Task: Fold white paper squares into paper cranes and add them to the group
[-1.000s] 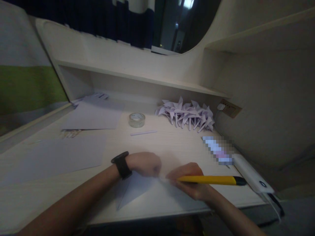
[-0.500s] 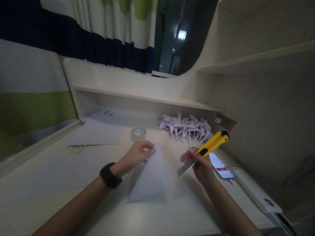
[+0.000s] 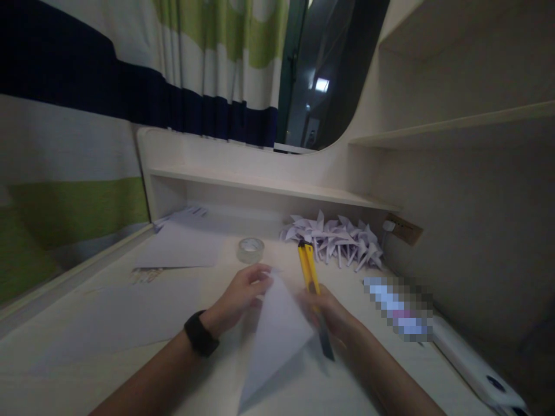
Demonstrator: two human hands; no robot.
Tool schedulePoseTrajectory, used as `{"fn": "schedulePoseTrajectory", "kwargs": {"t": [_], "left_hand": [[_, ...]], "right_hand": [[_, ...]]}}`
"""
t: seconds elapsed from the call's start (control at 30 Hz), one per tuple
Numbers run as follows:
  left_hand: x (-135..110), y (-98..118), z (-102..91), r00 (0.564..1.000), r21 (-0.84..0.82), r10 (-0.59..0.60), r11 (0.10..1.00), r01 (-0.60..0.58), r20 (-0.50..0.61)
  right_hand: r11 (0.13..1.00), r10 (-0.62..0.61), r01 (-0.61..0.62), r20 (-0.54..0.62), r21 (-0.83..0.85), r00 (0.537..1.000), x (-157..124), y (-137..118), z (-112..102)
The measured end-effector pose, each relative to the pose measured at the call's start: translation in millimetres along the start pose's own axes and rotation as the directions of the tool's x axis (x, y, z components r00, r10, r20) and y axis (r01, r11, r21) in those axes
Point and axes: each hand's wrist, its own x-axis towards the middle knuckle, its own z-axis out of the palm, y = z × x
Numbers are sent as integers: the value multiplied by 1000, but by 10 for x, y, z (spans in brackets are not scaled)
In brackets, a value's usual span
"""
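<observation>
Paper triangle (image 3: 280,335): left hand (image 3: 238,294) pinches far tip; right hand (image 3: 333,316), opposite, grips cutter (image 3: 308,267), blade (image 3: 326,343) best kept away from left hand.

Readable text: none I can make out | smartphone screen (image 3: 396,309): pixelated, illegible | clear tape roll (image 3: 250,255): faint marks inside its core, too small for me to read

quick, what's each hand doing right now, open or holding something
Left hand: closed, holding the paper near its top corner.
Right hand: closed around the cutter; too blurred to tell if it also touches the paper.
</observation>
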Motion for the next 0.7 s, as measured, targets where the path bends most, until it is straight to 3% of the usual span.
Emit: {"fn": "schedulePoseTrajectory", "kwargs": {"t": [0.17, 0.3, 0.5, 0.6, 0.7], "left_hand": [[44, -41, 12, 996, 5, 7, 1000, -7, -92], [71, -109, 36, 991, 91, 82, 993, -72, -110], [-33, -205, 198, 979, 340, 135, 923, -180, 152], [-63, -220, 241, 949, 328, 184, 907, -264, 255], [-37, -231, 213, 931, 228, 193, 936, -270, 311]], "right_hand": [[993, 6, -6, 0, -117, 1000, -9, 50, 29], [998, -43, 37, -145, -47, 989, 61, 88, 74], [985, -158, 175, -393, 8, 906, 163, 183, 64], [978, -173, 206, -444, 25, 879, 156, 190, 81], [974, -170, 217, -416, 70, 894, 144, 184, 111]]}}
